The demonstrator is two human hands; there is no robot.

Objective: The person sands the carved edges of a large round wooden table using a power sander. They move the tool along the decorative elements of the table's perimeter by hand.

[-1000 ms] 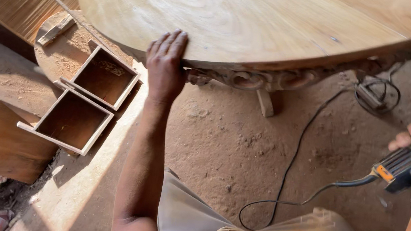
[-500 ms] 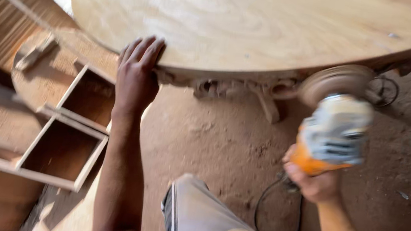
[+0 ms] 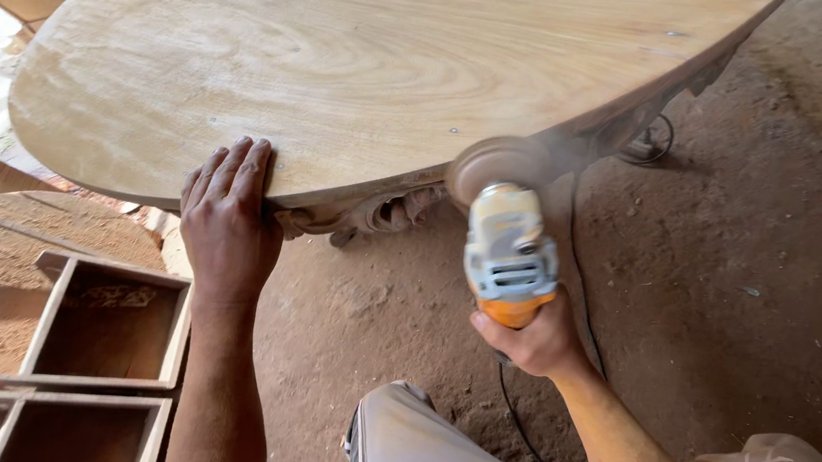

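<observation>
Right grip (image 3: 529, 341) is clamped around the orange rear of a sander (image 3: 509, 256), at about five o'clock from the middle of the view. Its round pad (image 3: 498, 164) presses against the near edge of the wooden counter (image 3: 368, 56), with fine dust hazing the spot. Left grip (image 3: 228, 215), at about eight o'clock, lies flat with fingers together and stretched out on the counter's edge, holding nothing. Carved trim (image 3: 362, 214) shows under the edge between the two hands. A black cord (image 3: 522, 435) trails from the sander over the dirt floor (image 3: 747, 284). Two open wooden drawers (image 3: 105, 332) lie at seven o'clock.
</observation>
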